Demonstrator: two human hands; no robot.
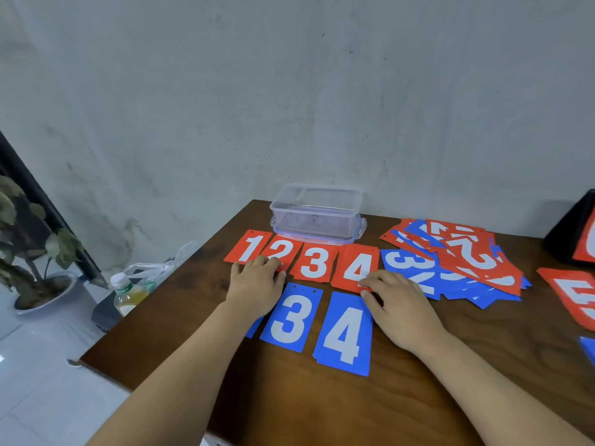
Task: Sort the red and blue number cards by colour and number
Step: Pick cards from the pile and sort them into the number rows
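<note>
Red cards 1 [245, 246], 2 [283, 249], 3 [314, 263] and 4 [355, 267] lie in a row on the brown table [386, 397]. Below them lie a blue 3 [291, 317] and a blue 4 [344, 333]; another blue card [252, 329] peeks from under my left forearm. My left hand [257, 278] rests flat with fingertips on the lower edges of the red 1 and 2. My right hand [396, 300] has its fingertips touching the red 4's lower right corner and the blue 4's top right edge. A mixed heap of red and blue cards [457, 262] spreads to the right.
A clear plastic box [317, 214] stands behind the red row by the wall. A red card [573, 294] and a blue corner lie at the right edge, a black stand [573, 233] behind them. Left of the table: a bottle [127, 292], plastic bag and potted plant [35, 252].
</note>
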